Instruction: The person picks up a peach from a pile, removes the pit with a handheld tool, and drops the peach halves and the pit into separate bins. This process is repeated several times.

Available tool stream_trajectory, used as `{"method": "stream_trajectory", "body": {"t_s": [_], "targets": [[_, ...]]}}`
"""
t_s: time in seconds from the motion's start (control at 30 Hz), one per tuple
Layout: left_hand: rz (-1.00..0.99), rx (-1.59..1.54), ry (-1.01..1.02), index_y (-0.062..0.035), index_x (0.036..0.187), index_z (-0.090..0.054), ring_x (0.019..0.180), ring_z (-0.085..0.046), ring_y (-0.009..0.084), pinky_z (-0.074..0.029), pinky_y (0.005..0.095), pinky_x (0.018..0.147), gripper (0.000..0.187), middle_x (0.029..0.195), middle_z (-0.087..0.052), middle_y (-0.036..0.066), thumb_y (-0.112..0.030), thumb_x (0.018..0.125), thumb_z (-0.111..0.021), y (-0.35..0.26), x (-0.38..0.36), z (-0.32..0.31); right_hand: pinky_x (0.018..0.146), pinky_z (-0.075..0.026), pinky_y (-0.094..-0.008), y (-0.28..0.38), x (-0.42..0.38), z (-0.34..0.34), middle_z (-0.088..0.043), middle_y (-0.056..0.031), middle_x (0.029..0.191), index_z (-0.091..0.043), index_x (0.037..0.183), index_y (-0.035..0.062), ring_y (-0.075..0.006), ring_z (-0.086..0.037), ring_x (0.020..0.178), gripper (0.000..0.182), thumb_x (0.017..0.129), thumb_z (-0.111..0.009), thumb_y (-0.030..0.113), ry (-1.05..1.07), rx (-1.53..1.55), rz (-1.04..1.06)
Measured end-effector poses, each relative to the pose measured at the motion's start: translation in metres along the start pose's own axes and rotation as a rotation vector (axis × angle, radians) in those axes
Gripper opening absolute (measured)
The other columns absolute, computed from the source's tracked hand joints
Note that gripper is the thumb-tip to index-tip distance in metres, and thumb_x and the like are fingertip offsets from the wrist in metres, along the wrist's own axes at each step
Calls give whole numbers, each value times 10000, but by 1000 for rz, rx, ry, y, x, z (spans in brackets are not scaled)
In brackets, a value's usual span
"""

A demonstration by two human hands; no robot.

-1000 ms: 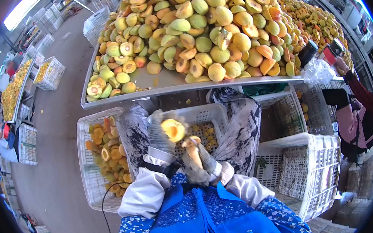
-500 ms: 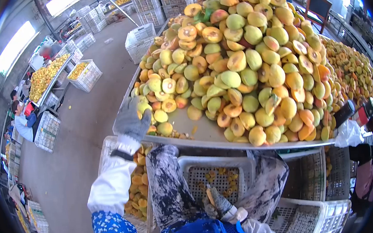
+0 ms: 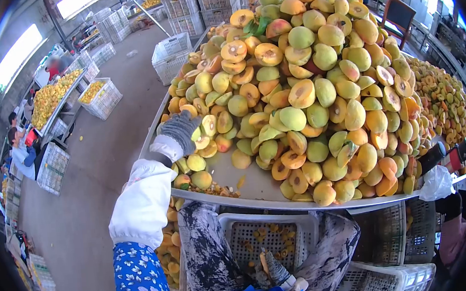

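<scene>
My left hand (image 3: 180, 132), in a grey knit glove, reaches onto the near left edge of a big heap of yellow peaches (image 3: 291, 118), many cut in half. Its fingers are bent and close round a peach (image 3: 189, 110) at the fingertips, partly hidden by the glove. My right hand (image 3: 275, 270), gloved in grey, is low between my knees, above a grey crate (image 3: 233, 217). Its fingers are closed round something with a narrow tan end (image 3: 264, 262); the rest is hidden. A few fruit pieces lie inside the crate.
The metal table (image 3: 237, 197) has a raised rim and fruit scraps near its left corner. A crate of peaches (image 3: 171, 260) stands by my left leg, a white crate (image 3: 375, 282) at right. A plastic bag (image 3: 437, 183) lies at the right corner. People sit at another table far left.
My left hand has moved up and right, farther into the fruit, and its fingers have bent round a peach. The view has shifted slightly; my right hand stays between my knees.
</scene>
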State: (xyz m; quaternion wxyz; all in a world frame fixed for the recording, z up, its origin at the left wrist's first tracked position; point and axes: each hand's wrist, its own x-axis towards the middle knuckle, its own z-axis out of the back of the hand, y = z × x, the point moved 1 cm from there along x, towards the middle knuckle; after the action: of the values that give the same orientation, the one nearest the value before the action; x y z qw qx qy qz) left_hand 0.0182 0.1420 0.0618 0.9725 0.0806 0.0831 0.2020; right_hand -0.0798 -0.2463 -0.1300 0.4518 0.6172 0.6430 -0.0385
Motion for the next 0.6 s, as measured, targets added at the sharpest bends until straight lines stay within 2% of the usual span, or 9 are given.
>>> {"method": "stream_trajectory", "body": {"t_s": [0.1, 0.2, 0.27, 0.37, 0.4, 0.43, 0.47, 0.53, 0.6], "targets": [[3, 22, 23, -108, 1248, -328, 1174, -311, 322, -270, 398, 963, 713, 1308, -257, 181, -302, 639, -643, -15, -17, -9, 282, -276, -271, 2, -11, -3, -391, -50, 385, -476, 623, 113, -160, -359, 283, 627, 738, -263, 692, -144, 105, -190], [-9, -216, -148, -49, 1204, -372, 1118, -400, 297, -321, 361, 932, 712, 1211, -397, 192, -331, 618, -660, -17, -39, -37, 294, -291, -257, -22, -8, 15, -410, -11, 436, -533, 743, 152, -133, -375, 321, 484, 799, -337, 592, 97, 209, -43], [48, -596, -292, -53, 1165, -423, 950, -521, 295, -434, 338, 796, 585, 1075, -501, 185, -255, 657, -632, -26, -58, -38, 313, -292, -252, -15, -16, 7, -435, -5, 469, -533, 757, 158, -124, -383, 339, 452, 812, -348, 566, -71, -5, 116], [137, -1926, -114, -31, 1144, -432, 773, -560, 169, -495, 239, 564, 442, 995, -519, 98, -117, 724, -537, -44, -94, -43, 345, -310, -228, 5, -40, -18, -476, 4, 539, -538, 806, 129, -95, -409, 387, 385, 835, -391, 484, -40, 79, 35], [-17, -2250, -27, -24, 1160, -417, 743, -559, 189, -508, 267, 580, 442, 980, -519, 95, -141, 748, -526, -51, -112, -43, 368, -326, -211, 21, -48, -31, -491, 4, 576, -541, 819, 99, -78, -436, 429, 352, 846, -424, 430, -79, 10, 99], [-50, -2146, -208, -19, 1158, -414, 733, -564, 200, -506, 269, 568, 446, 984, -519, 103, -192, 762, -523, -62, -123, -48, 368, -326, -211, 20, -44, -33, -491, 4, 576, -541, 819, 99, -78, -436, 429, 352, 846, -424, 430, -86, 29, 88], [-84, -2030, -377, -14, 1156, -410, 723, -570, 212, -505, 272, 556, 457, 988, -519, 110, -242, 776, -521, -79, -133, -53, 418, -368, -241, 18, -36, -32, -517, -21, 609, -545, 855, 86, -120, -480, 476, 327, 851, -432, 393, -54, -174, 262], [43, -2502, -97, -14, 1021, -503, 674, -593, 210, -505, 306, 534, 472, 894, -581, 130, -424, 787, -481, -107, -165, -60, 467, -409, -272, 16, -32, -37, -543, -45, 643, -549, 890, 72, -163, -524, 523, 305, 856, -441, 355, -41, -355, 421], [385, -2348, -127, -21, 953, -535, 627, -581, 205, -500, 315, 525, 433, 784, -590, 106, -418, 789, -481, -127, -183, -85, 586, -437, -347, 24, -33, -48, -582, -118, 710, -547, 925, 41, -270, -574, 668, 287, 862, -437, 299, -147, -822, 983]]}}
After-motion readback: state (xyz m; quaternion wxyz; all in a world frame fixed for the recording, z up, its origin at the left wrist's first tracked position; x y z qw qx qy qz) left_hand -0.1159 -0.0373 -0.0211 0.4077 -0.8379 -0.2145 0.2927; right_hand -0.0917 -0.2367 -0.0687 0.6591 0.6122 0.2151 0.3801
